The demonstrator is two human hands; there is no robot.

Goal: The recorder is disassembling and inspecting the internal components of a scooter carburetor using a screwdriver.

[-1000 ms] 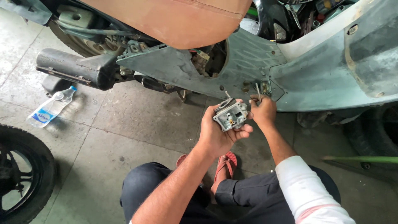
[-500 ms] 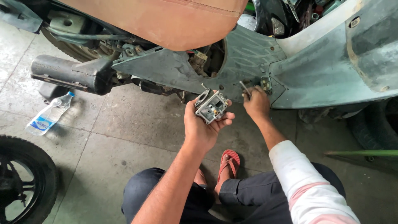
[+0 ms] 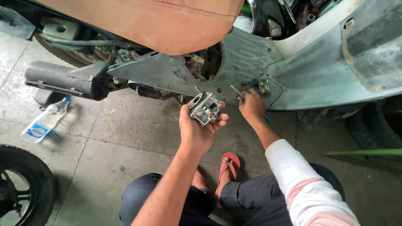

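Concrete workshop floor (image 3: pixel 125 138), scooter (image 3: pixel 259 62) stripped: left hand (image 3: pixel 199 127) cradles the carburetor (image 3: pixel 205 109) centre-frame, right hand (image 3: pixel 251 106) grips a thin tool (image 3: pixel 237 92) at the footboard; looks mid-refit, alignment needed.

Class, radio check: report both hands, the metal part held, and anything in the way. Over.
Left hand grips grey carburettor, held up. Right hand holds thin metal tool at scooter footboard. Nothing between the hands.
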